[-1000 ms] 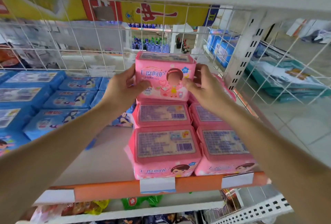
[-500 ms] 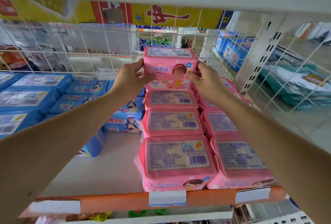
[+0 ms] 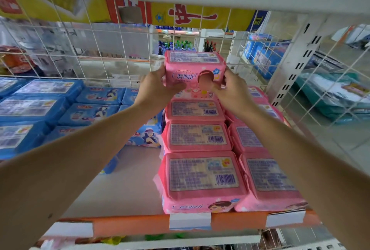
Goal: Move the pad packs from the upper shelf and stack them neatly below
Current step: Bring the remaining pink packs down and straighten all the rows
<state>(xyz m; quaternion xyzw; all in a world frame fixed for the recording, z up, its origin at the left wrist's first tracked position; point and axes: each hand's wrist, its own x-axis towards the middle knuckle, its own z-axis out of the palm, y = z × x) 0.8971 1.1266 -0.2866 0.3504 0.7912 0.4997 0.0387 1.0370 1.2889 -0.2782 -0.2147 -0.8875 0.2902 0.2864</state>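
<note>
Orange-edged shelf (image 3: 128, 224) runs across the near foreground, white price tags (image 3: 189, 220) clipped to its lip, and on it two rows of flat pink pad packs (image 3: 200, 173) lead back from the edge. Beyond them, at the far end of the left pink row, both hands grip one upright pink pack (image 3: 193, 73): the left hand (image 3: 155, 87) clasps its left side, the right hand (image 3: 233, 91) its right. Compared with a second ago the pack sits further back and its lower edge now seems to meet the row, so by my judgement placing is nearly finished. Blue packs (image 3: 40, 107) lie to the left. Behind the wire grid (image 3: 100, 49) the shop is blurred; whether the pack truly rests cannot be told.
</note>
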